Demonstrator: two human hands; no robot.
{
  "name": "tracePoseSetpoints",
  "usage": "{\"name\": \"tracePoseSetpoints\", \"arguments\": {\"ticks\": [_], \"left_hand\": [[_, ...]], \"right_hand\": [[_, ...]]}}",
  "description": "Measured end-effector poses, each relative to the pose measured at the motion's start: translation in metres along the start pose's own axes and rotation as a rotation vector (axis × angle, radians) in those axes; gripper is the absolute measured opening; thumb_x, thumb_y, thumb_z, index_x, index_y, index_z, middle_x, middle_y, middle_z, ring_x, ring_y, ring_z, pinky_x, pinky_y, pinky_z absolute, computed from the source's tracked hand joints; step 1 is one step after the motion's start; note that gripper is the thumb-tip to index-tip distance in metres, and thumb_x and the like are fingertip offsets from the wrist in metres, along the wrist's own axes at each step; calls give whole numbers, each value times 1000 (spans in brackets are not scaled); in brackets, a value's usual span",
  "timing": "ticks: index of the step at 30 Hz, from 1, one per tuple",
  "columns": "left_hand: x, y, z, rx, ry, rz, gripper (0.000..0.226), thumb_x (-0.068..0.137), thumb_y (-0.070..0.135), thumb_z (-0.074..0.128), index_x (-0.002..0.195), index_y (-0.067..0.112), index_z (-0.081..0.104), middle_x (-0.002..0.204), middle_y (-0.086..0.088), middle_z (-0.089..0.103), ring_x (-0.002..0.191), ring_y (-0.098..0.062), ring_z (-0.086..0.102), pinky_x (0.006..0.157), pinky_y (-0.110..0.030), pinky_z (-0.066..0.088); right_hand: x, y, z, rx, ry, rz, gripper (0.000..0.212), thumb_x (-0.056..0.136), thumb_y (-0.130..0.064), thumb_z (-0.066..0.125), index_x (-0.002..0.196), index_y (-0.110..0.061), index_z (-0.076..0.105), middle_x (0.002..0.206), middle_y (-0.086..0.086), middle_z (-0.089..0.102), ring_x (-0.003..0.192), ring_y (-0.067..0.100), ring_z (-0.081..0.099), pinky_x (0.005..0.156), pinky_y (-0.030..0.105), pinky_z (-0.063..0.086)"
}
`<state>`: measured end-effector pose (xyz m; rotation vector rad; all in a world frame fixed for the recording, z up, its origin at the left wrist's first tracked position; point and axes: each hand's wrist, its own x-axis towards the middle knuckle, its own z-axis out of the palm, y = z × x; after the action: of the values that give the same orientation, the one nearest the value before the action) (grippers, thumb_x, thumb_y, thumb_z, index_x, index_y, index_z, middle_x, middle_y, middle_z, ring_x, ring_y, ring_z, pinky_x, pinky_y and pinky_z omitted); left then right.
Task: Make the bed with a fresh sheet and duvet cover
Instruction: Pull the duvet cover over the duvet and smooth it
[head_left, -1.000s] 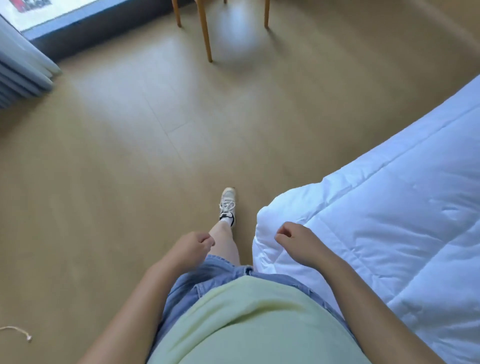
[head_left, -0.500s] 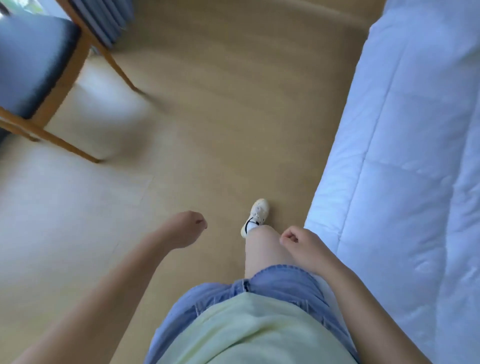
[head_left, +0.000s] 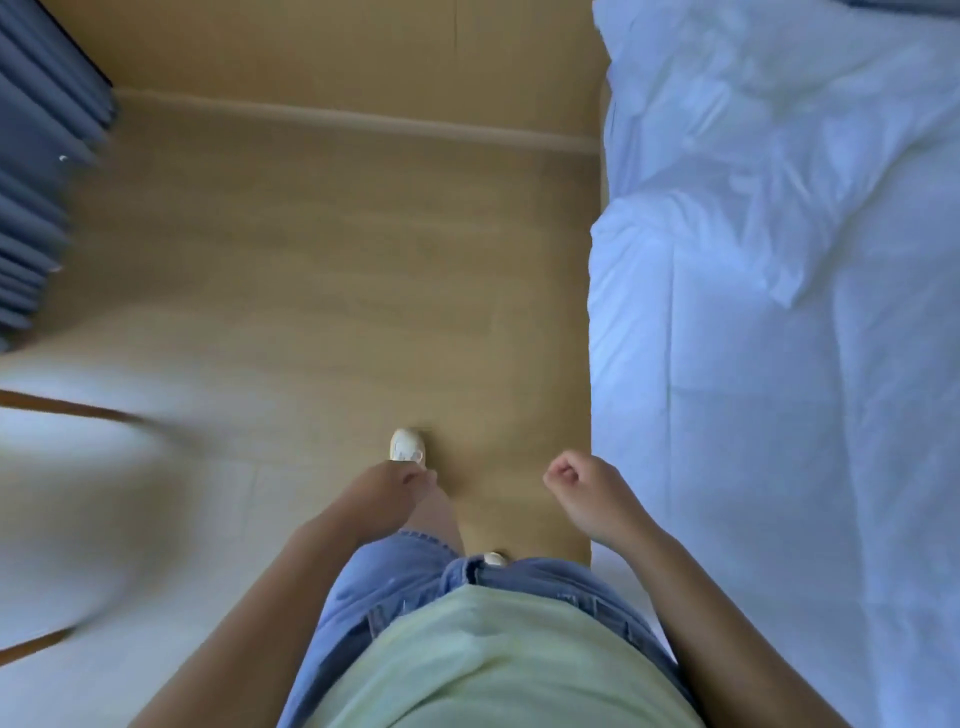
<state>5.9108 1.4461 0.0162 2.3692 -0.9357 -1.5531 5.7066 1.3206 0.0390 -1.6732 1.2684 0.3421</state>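
Person in pale green top and denim shorts, lower centre, on tan wood-look floor (head_left: 337, 260). Left hand (head_left: 387, 493) and right hand (head_left: 587, 493) loosely curled, holding nothing. White quilted duvet (head_left: 779, 441) lies on the bed along the right edge, apart from the right hand. Blue pleated curtain (head_left: 36, 182) at upper left.

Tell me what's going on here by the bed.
A person is mid-step on the floor alongside the bed, one shoe out in front. Neither hand holds anything: the left hand and right hand hang loosely curled, clear of the bedding. A white duvet lies along the bed, and the bedding beyond it is rumpled. Whether a fresh cover is on cannot be told.
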Motion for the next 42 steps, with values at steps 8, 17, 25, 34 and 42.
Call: {"name": "tracePoseSetpoints", "arguments": {"ticks": [8,17,25,34,42], "left_hand": [[185,95,-192,118,-132,66,34,95,35,44,79,10,61,82,-5,61,79,-21,54,76,-35,43],[354,299,-312,526,-240,201,35,99,37,40,112,11,61,120,-7,58,107,-23,54,85,-27,39],[456,503,-279,655,-395,359,23,95,29,47,79,14,54,78,1,55,70,-13,48,66,-26,38],[560,719,-154,910,-417,675,42,93,30,47,133,18,43,119,-2,60,113,-22,54,94,-32,43],[624,774,-19,1076,-458,896,63,93,39,51,145,12,26,140,-11,38,129,-29,38,98,-37,38]], "right_hand": [[179,-112,-103,124,131,79,17,91,-18,43,89,-5,55,81,5,59,66,14,47,61,28,37],[300,-140,-236,323,235,253,17,91,-16,47,92,-2,57,86,9,61,71,13,47,60,19,37],[404,-107,-398,536,449,357,16,93,-20,47,93,-8,58,89,3,59,78,16,51,63,21,37],[469,-47,-516,741,671,576,19,94,-22,47,100,-7,58,97,2,58,92,19,55,74,28,41],[530,24,-563,465,733,944,56,95,-28,47,147,-23,26,157,11,8,144,30,3,112,47,18]]}}
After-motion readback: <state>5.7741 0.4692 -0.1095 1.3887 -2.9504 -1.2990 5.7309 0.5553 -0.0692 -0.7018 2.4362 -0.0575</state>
